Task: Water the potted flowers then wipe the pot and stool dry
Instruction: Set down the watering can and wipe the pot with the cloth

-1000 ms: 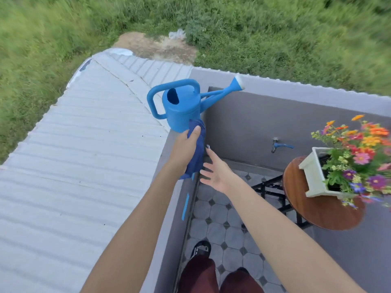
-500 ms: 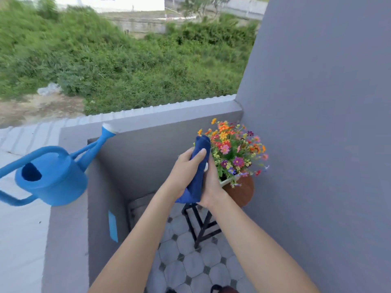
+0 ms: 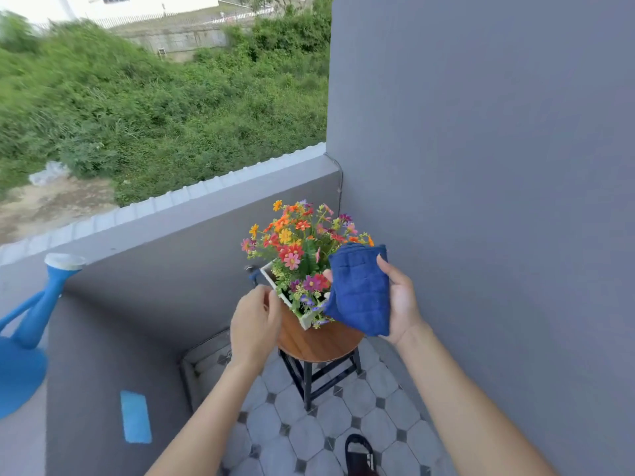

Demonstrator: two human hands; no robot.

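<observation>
Standing at the far left edge of the view, the blue watering can (image 3: 24, 355) rests on the ledge of the grey parapet wall (image 3: 165, 235), its spout tipped up and toward the flowers, well apart from both hands. Judging by that, the watering looks finished and the drying is the step in hand.

Further right, the left hand (image 3: 254, 321) hovers just beside the near-left corner of the white pot (image 3: 279, 294), fingers loosely curled and partly spread, with nothing in them; whether a fingertip touches the rim cannot be told. The pot sits turned corner-on toward the person, on the far side of the round wooden stool (image 3: 319, 341), its flowers (image 3: 295, 242) rising upright and spilling over the rim.

Right again, the right hand (image 3: 400, 297) is closed around a folded blue cloth (image 3: 359, 290), thumb behind and fingers wrapped over its right edge. The cloth hangs with its long side nearly vertical, overlapping the pot's right corner in the view, though contact cannot be judged.

So the pot lies between the two hands, down and to the left of the cloth. The likely move is for the free left hand to steady the pot while the right carries the cloth left and down onto the pot's side, then onto the bare stool top in front of it.
</observation>
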